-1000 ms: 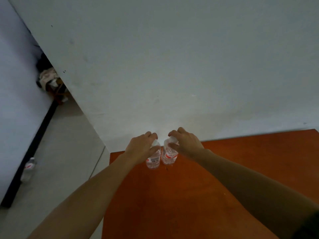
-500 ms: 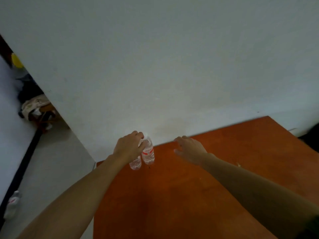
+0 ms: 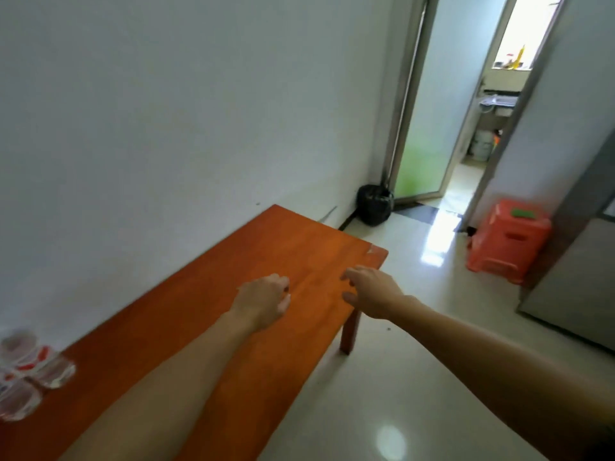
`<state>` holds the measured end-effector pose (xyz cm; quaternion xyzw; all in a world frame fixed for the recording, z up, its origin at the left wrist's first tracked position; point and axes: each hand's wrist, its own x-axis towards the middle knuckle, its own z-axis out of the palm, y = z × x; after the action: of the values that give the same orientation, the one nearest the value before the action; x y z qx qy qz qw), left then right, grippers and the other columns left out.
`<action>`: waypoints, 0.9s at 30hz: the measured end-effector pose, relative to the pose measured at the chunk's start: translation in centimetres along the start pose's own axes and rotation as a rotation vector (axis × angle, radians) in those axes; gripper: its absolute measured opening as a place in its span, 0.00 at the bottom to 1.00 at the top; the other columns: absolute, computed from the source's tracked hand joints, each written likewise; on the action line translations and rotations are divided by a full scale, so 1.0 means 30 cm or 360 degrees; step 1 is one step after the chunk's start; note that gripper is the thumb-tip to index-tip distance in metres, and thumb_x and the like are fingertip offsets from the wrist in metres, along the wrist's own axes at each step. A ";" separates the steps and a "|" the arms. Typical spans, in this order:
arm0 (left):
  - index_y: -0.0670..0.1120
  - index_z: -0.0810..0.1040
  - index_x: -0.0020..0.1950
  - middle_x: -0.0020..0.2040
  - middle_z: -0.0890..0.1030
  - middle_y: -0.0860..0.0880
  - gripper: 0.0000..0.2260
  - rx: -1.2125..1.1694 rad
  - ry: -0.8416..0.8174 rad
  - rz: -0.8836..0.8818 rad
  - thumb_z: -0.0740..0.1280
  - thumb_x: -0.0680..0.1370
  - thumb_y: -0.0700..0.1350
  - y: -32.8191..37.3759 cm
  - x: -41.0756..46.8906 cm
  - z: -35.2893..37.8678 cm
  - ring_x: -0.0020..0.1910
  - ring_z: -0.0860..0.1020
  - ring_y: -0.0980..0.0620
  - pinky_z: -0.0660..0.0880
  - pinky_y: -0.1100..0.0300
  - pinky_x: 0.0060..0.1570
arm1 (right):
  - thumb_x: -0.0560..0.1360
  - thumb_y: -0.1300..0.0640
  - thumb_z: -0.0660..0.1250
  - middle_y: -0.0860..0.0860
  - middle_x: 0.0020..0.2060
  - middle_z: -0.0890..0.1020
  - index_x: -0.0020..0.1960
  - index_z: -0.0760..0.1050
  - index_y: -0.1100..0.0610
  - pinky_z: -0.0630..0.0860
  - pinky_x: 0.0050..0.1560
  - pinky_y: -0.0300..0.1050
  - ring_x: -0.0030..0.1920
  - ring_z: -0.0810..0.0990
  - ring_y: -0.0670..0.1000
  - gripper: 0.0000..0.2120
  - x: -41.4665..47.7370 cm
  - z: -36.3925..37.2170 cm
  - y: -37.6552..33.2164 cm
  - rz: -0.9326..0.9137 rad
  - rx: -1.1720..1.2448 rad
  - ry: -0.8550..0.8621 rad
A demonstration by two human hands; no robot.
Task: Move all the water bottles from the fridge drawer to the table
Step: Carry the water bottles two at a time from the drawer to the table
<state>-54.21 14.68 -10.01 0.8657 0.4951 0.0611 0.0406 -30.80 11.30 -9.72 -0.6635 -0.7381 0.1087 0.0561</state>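
Two clear water bottles with red-and-white labels stand side by side on the orange wooden table point(image 3: 206, 307) at its far left end by the wall; one bottle point(image 3: 40, 361) is behind, the other bottle point(image 3: 16, 394) in front at the frame edge. My left hand point(image 3: 263, 301) hovers over the table's right part with fingers loosely curled and nothing in it. My right hand point(image 3: 369, 291) floats near the table's right corner, fingers spread, empty. Both hands are far from the bottles.
A grey fridge or cabinet side point(image 3: 575, 271) stands at the right. An orange plastic stool point(image 3: 509, 241) sits on the shiny tiled floor near an open doorway point(image 3: 466, 128). A black bag point(image 3: 374, 207) rests in the corner by the door frame.
Both hands have let go of the bottles, which stay on the table. My view has swung to the right, so the bottles now sit at the far left and the doorway has come into sight.
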 end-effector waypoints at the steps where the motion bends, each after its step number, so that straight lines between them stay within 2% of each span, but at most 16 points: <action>1: 0.47 0.76 0.55 0.51 0.79 0.48 0.10 -0.0011 0.0001 0.0103 0.60 0.79 0.50 0.093 0.053 0.007 0.46 0.78 0.48 0.74 0.54 0.43 | 0.77 0.46 0.64 0.50 0.57 0.78 0.65 0.72 0.50 0.78 0.52 0.46 0.52 0.79 0.50 0.18 -0.046 -0.031 0.085 0.0086 0.0002 0.0018; 3: 0.48 0.76 0.54 0.48 0.78 0.49 0.09 -0.0048 0.0018 0.0267 0.60 0.79 0.50 0.262 0.158 0.015 0.41 0.76 0.53 0.70 0.59 0.39 | 0.78 0.46 0.64 0.50 0.59 0.78 0.66 0.71 0.50 0.77 0.53 0.45 0.53 0.79 0.51 0.19 -0.125 -0.088 0.241 0.0230 0.0012 0.0070; 7: 0.49 0.76 0.51 0.44 0.77 0.52 0.07 -0.0034 -0.0030 0.0484 0.61 0.79 0.51 0.522 0.363 0.072 0.38 0.76 0.55 0.77 0.60 0.41 | 0.78 0.47 0.63 0.50 0.61 0.77 0.68 0.70 0.51 0.73 0.54 0.45 0.57 0.78 0.53 0.20 -0.237 -0.137 0.529 0.0472 0.0008 0.0119; 12: 0.49 0.76 0.55 0.50 0.78 0.52 0.10 -0.0028 -0.0054 0.0739 0.60 0.80 0.52 0.802 0.698 0.188 0.42 0.77 0.53 0.76 0.60 0.43 | 0.77 0.45 0.64 0.49 0.61 0.77 0.67 0.71 0.48 0.75 0.56 0.49 0.57 0.78 0.54 0.20 -0.268 -0.171 0.906 0.0722 0.0051 0.0127; 15: 0.49 0.75 0.57 0.54 0.79 0.50 0.12 -0.0041 -0.0108 0.0844 0.59 0.79 0.52 0.990 0.919 0.247 0.48 0.78 0.49 0.77 0.54 0.49 | 0.76 0.45 0.64 0.49 0.62 0.78 0.67 0.72 0.49 0.74 0.55 0.47 0.58 0.77 0.52 0.20 -0.268 -0.231 1.140 0.0882 0.0064 0.0186; 18: 0.49 0.75 0.58 0.55 0.79 0.49 0.12 -0.0004 -0.0149 0.1001 0.59 0.79 0.52 1.192 1.117 0.257 0.50 0.78 0.47 0.74 0.55 0.48 | 0.76 0.46 0.65 0.49 0.61 0.78 0.66 0.73 0.50 0.72 0.51 0.45 0.57 0.78 0.52 0.19 -0.302 -0.317 1.346 0.1064 0.0057 0.0246; 23: 0.50 0.75 0.57 0.53 0.80 0.50 0.11 -0.0032 -0.0186 0.1267 0.60 0.79 0.52 1.569 1.376 0.270 0.49 0.78 0.50 0.72 0.58 0.46 | 0.77 0.44 0.63 0.50 0.57 0.78 0.65 0.72 0.50 0.74 0.51 0.47 0.55 0.78 0.52 0.19 -0.427 -0.415 1.667 0.1399 0.0031 0.0317; 27: 0.49 0.75 0.54 0.52 0.80 0.50 0.08 -0.0058 -0.0287 0.1513 0.61 0.79 0.51 1.869 1.499 0.348 0.45 0.76 0.53 0.71 0.62 0.44 | 0.77 0.45 0.63 0.51 0.58 0.77 0.67 0.71 0.51 0.74 0.54 0.47 0.56 0.77 0.53 0.20 -0.550 -0.418 1.912 0.1606 0.0113 0.0339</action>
<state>17.69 24.96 -10.07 0.9971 0.0379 0.0062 0.0661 29.41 1.50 -10.03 -0.9420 -0.3124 0.0790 0.0940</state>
